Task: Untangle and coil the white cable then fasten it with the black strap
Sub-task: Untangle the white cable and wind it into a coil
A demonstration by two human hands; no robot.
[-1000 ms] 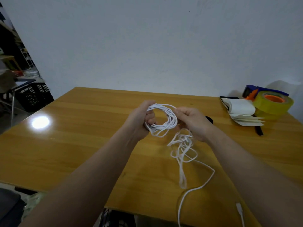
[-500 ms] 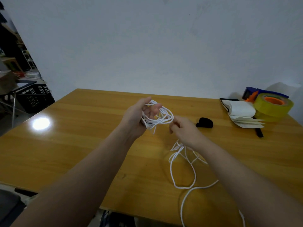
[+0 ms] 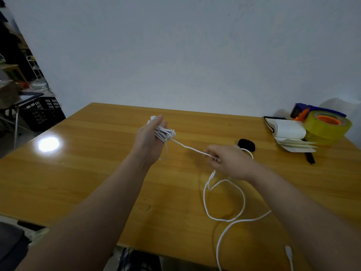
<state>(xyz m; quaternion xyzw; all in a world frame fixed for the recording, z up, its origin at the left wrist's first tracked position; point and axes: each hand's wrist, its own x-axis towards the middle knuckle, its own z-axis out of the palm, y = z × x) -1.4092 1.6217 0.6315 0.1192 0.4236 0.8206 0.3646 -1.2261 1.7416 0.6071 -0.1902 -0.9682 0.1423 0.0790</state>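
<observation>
L hand (image 3: 149, 140) clutches a bundle of the thin white cable (image 3: 224, 202) above the wooden tabletop (image 3: 97, 173). R hand (image 3: 229, 161), at 4 o'clock from it, pinches a taut strand; slack loops lie at 6. Small black strap (image 3: 246, 145) sits just beyond R hand, at 1 o'clock.

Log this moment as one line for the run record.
stage: coiling | left hand: holds white cable coil | right hand: pinches taut strand | loose cable: on table | black strap: untouched on table
</observation>
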